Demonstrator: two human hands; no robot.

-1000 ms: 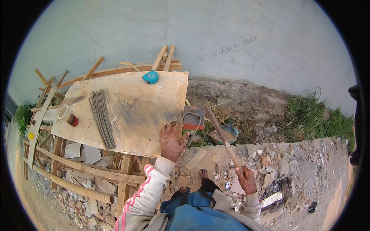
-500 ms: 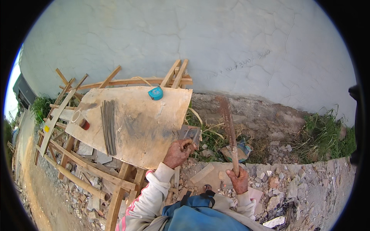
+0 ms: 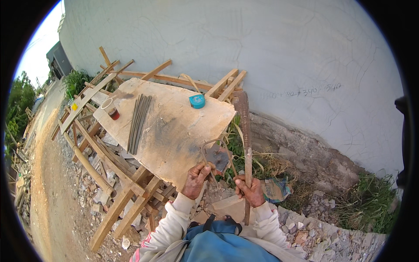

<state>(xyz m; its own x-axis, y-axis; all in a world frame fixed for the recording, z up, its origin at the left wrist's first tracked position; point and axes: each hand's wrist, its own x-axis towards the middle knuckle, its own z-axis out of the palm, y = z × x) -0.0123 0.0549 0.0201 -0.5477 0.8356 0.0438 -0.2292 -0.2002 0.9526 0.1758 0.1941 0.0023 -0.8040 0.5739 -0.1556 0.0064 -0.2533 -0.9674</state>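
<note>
My left hand (image 3: 196,180) is closed on one leg of a thin bent metal rod (image 3: 211,141), at the board's near right corner. My right hand (image 3: 252,191) is closed round a long, rusty metal bar (image 3: 246,131) that stands roughly upright. Its fingers also pinch the rod's other leg. Behind the rod's bend, a dark metal plate (image 3: 218,158) sits at the edge of the stained wooden board (image 3: 172,115). Several straight metal rods (image 3: 139,124) lie bundled on the board. A turquoise tape measure (image 3: 197,101) rests near its far edge.
A glass of dark red liquid (image 3: 114,114) and a pale ring (image 3: 106,103) are at the board's left. Timber beams (image 3: 115,209) and a bamboo pole (image 3: 89,163) surround the board. A grey wall (image 3: 283,48) stands behind. Rubble (image 3: 305,236) and a torn sack (image 3: 277,189) lie to the right.
The view has turned, showing more road at the left. My right hand has come in beside my left with the bar and now also holds the bent rod, which is raised into clear view.
</note>
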